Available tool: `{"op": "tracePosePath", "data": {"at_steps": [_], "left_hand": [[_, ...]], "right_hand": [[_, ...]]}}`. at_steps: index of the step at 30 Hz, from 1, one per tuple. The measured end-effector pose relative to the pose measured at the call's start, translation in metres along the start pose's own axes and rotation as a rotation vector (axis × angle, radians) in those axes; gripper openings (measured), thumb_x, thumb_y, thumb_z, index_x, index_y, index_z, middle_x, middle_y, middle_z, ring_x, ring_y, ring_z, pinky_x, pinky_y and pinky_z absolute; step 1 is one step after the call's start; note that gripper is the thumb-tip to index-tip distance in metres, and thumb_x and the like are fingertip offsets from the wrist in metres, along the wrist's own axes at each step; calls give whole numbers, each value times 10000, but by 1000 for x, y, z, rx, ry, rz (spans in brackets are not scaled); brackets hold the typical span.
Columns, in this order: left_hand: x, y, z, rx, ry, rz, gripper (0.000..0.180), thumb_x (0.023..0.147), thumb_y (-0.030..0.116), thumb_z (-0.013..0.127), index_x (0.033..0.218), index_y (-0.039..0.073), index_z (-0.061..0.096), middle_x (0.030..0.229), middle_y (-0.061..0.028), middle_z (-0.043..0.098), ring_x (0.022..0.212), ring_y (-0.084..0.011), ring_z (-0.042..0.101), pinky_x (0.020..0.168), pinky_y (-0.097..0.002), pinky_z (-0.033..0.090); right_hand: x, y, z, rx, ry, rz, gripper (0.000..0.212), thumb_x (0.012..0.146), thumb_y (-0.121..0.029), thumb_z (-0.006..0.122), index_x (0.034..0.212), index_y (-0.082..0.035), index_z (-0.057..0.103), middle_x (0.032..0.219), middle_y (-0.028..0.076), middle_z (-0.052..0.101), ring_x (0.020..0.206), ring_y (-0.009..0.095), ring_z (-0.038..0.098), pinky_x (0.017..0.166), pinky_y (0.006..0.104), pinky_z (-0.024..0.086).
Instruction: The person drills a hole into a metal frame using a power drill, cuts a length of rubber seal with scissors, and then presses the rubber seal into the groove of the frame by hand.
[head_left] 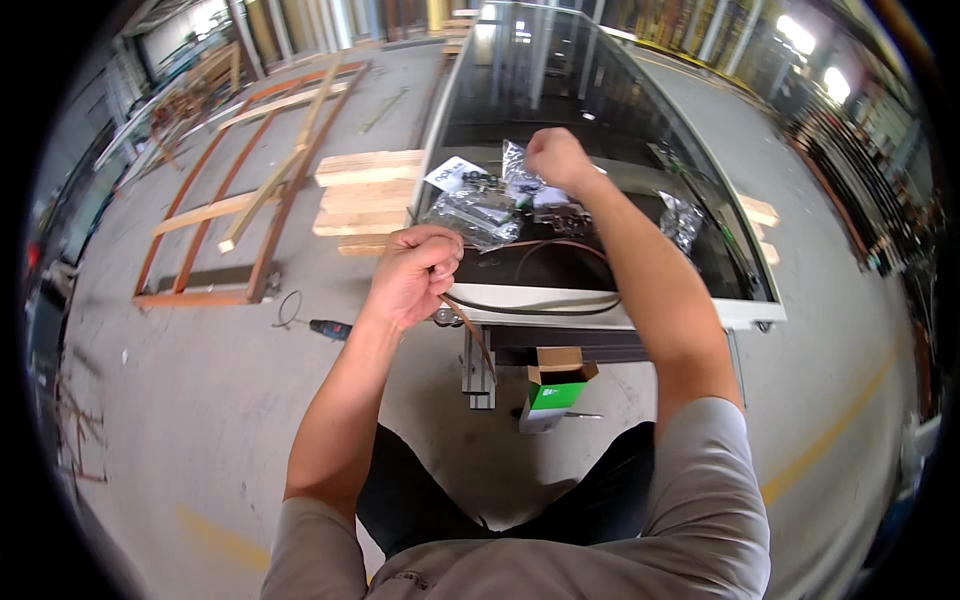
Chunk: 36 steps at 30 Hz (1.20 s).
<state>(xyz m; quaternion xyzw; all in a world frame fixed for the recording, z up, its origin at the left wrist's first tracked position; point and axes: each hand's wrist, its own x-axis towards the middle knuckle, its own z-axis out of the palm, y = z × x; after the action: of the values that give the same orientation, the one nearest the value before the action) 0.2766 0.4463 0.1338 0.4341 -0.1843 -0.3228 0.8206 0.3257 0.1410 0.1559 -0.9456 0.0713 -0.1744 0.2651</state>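
In front of me lies a large dark glass panel (560,105) in a white frame (690,312). My left hand (418,272) is closed at the frame's near left corner, pinching a thin brown strip (470,330) that hangs below it. A black cable-like strip (540,311) curves along the near frame edge beside that hand. Over the glass, my right hand (558,157) is bent into a fist; whatever its fingers hold is hidden. Just below it are clear plastic bags (478,218) of small dark parts and a white printed paper (455,173).
Stacked timber blocks (370,190) support the panel's left side. An open green-and-white box (553,392) stands on the floor below the near edge. A power tool (330,328) lies left of my left forearm. Further left is a brown metal frame (190,298) with wooden planks.
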Motion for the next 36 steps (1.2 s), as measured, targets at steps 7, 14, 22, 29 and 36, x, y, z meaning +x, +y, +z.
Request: {"op": "tracePosePath", "data": {"at_steps": [7, 14, 22, 29, 36], "left_hand": [[5, 9, 56, 121, 252, 26, 122, 880, -8, 650, 803, 56, 581, 638, 47, 436, 513, -38, 363, 450, -204, 258], [54, 30, 104, 657, 475, 136, 282, 841, 182, 754, 1065, 10, 751, 767, -1, 654, 564, -40, 468, 494, -221, 339], [118, -26, 125, 718, 360, 470, 146, 726, 121, 725, 761, -20, 727, 592, -47, 588, 542, -136, 541, 476, -324, 411], [132, -58, 91, 377, 445, 567, 132, 655, 70, 709, 614, -47, 664, 565, -70, 583, 534, -142, 543, 460, -349, 406], [178, -64, 123, 459, 566, 561, 179, 670, 93, 696, 743, -55, 626, 814, -224, 593, 801, -319, 597, 695, -411, 494]], "right_hand": [[-38, -6, -33, 866, -325, -121, 42, 950, -57, 636, 919, -35, 652, 770, -29, 605, 689, 58, 501, 634, 224, 406], [-43, -9, -28, 1039, -391, -280, 135, 976, -145, 622, 935, -26, 669, 767, -42, 589, 704, 64, 500, 638, 250, 414], [-36, 59, -32, 1035, -279, -246, 140, 980, -181, 573, 931, -74, 651, 830, -51, 552, 768, 58, 472, 679, 243, 372], [-43, 42, 1, 1183, -366, -35, 214, 1011, -254, 562, 1071, -73, 659, 925, -43, 583, 814, 66, 515, 710, 241, 393], [-11, 89, -9, 880, -180, -123, 362, 1040, -268, 496, 1205, 11, 659, 1111, 56, 660, 1053, 183, 600, 951, 317, 446]]}}
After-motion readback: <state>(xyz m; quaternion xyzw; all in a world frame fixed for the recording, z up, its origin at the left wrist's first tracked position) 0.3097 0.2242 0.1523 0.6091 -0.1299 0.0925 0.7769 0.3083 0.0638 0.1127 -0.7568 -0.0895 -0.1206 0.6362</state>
